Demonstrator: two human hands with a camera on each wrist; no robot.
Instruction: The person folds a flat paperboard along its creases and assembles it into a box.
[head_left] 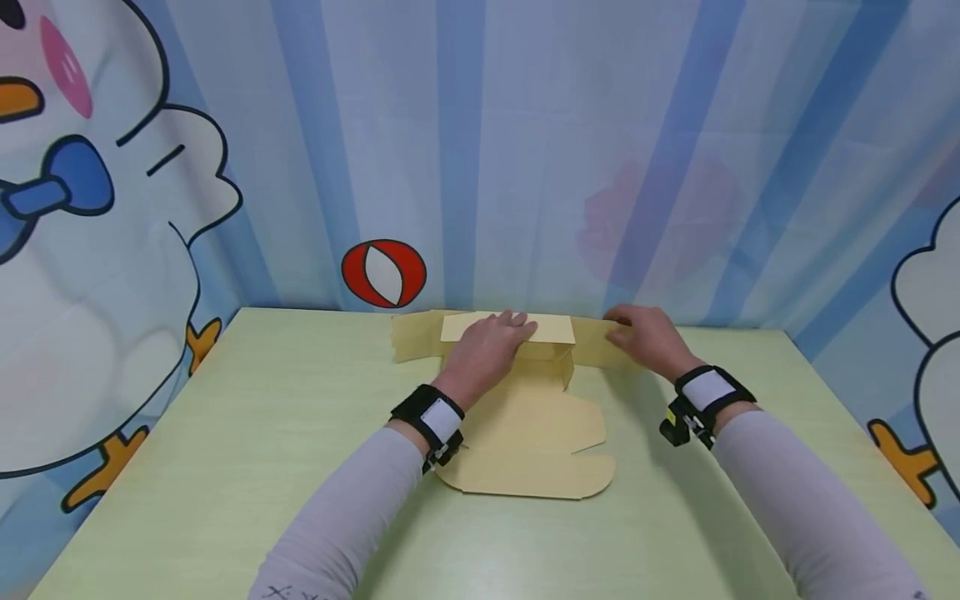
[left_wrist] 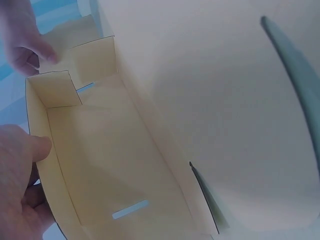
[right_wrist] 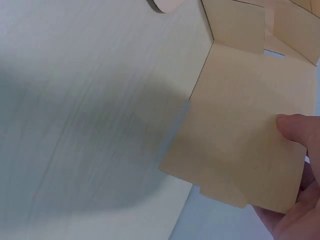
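A partly folded tan cardboard box (head_left: 534, 425) stands near the far side of the table, its long lid panel lying flat toward me. At its raised far wall, my left hand (head_left: 486, 354) grips the top edge; the left wrist view shows the thumb (left_wrist: 42, 148) inside the wall and the fingers outside. My right hand (head_left: 651, 340) pinches the far edge of the right side flap (right_wrist: 230, 145), thumb on the inner face. That flap extends outward from the box. Another side flap (head_left: 416, 335) sticks out on the left. Narrow slots (left_wrist: 131, 209) show in the box's bottom.
The pale green table (head_left: 225, 467) ends at a blue striped curtain (head_left: 525, 150) just behind the box. Cartoon figures and a red-and-white ball (head_left: 384, 273) are printed on the curtain. Small folded corner tabs (right_wrist: 235, 27) stand up from the box.
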